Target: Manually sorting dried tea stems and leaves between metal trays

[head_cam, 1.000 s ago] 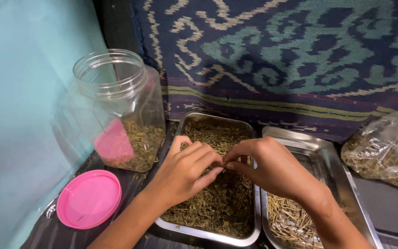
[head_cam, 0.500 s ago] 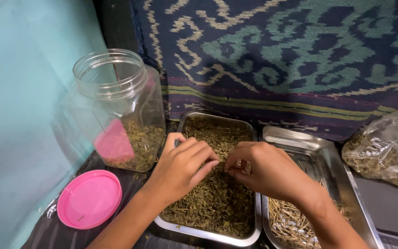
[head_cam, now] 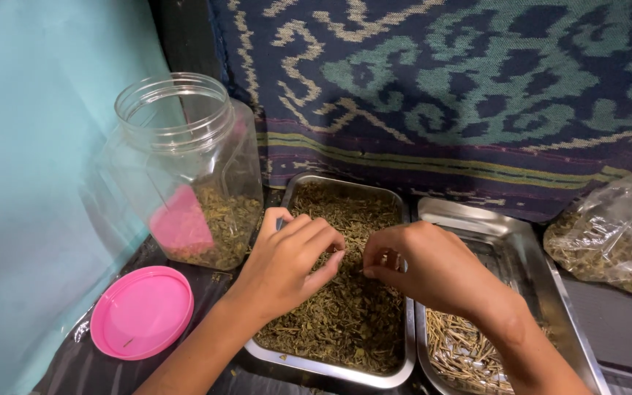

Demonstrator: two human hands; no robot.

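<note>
Both my hands are drifting slightly apart over the steel tray of dried leaves (head_cam: 345,322). My left hand (head_cam: 290,263) is curling loosely above the leaves, its fingers gripping nothing I can see; my right hand (head_cam: 422,267) is pinching a small stem, beside the tray of stalks (head_cam: 477,234).

Two steel trays side by side: left tray (head_cam: 396,199) holding dried green leaves (head_cam: 345,322), right tray (head_cam: 477,219) holding pale stems (head_cam: 462,355). Clear plastic jar (head_cam: 184,168) left of both, round pink lid (head_cam: 141,312) before it. Clear plastic bag (head_cam: 616,234) far right.
</note>
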